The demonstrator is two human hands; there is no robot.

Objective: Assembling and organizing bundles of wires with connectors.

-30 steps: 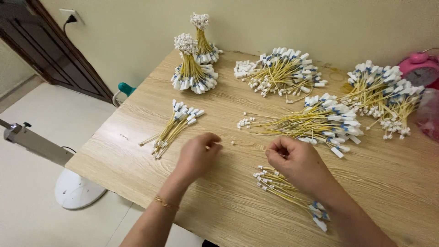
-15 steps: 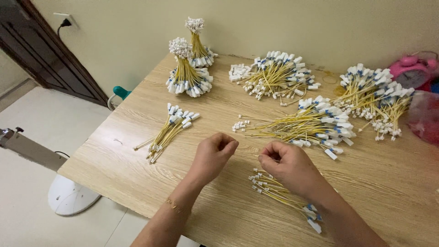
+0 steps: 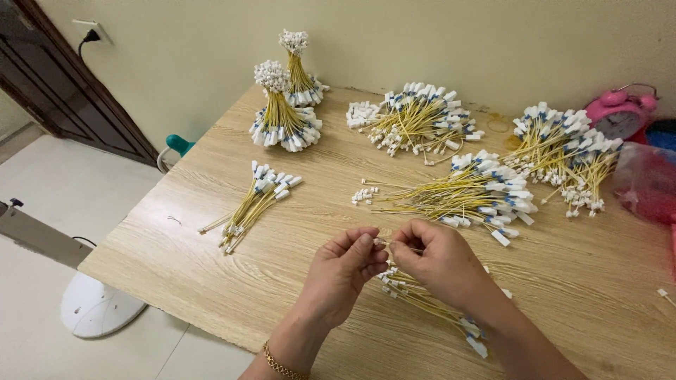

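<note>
My left hand (image 3: 343, 273) and my right hand (image 3: 440, 262) meet above the near middle of the wooden table (image 3: 211, 267). Their fingertips pinch the small white end of a thin yellow wire (image 3: 381, 243) between them. Just under my right hand lies a loose bundle of yellow wires with white and blue connectors (image 3: 429, 302). A larger flat pile of the same wires (image 3: 468, 190) lies beyond the hands. A smaller bundle (image 3: 255, 200) lies to the left.
Two tied upright bundles (image 3: 282, 116) stand at the far left corner. More wire piles (image 3: 415, 119) (image 3: 570, 151) lie along the wall. A pink alarm clock (image 3: 620, 112) and a reddish bag (image 3: 644, 183) sit at the right. A white fan base (image 3: 95, 306) stands on the floor.
Both hands have come together from slightly apart, and their fingertips now meet on a wire end. The view has shifted a little.
</note>
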